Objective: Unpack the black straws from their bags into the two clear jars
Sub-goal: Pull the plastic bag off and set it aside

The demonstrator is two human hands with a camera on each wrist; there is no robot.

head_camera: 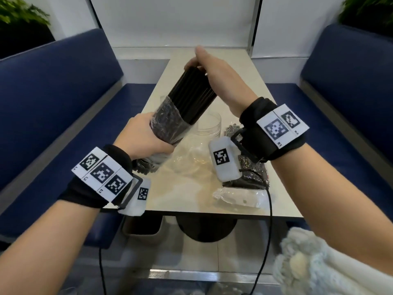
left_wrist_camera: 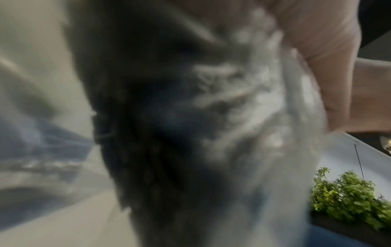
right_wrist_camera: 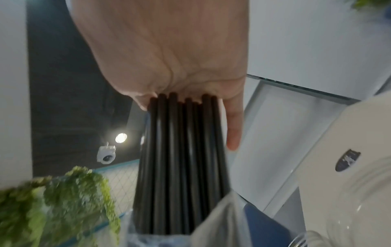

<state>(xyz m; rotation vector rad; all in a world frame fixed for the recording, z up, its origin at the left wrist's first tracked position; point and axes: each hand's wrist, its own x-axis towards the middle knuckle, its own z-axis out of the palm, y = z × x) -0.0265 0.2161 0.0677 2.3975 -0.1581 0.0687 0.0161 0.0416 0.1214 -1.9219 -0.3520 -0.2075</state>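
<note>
A bundle of black straws (head_camera: 192,96) sticks halfway out of a clear plastic bag (head_camera: 168,126), tilted above the table. My left hand (head_camera: 146,139) grips the bag around the lower end of the bundle. My right hand (head_camera: 201,66) grips the upper end of the straws (right_wrist_camera: 180,150), thumb raised. In the left wrist view the bag (left_wrist_camera: 211,133) is a blur against my fingers (left_wrist_camera: 317,58). One clear jar (head_camera: 209,124) stands on the table just behind the bundle; the jar (right_wrist_camera: 359,200) also shows in the right wrist view. Another full bag of straws (head_camera: 248,175) lies under my right wrist.
The beige table (head_camera: 240,67) is narrow, with blue benches left (head_camera: 63,92) and right (head_camera: 344,81). Crumpled clear plastic (head_camera: 191,162) lies mid-table and a flat clear bag (head_camera: 240,199) at the near right edge. Plants (head_camera: 19,15) stand behind both benches.
</note>
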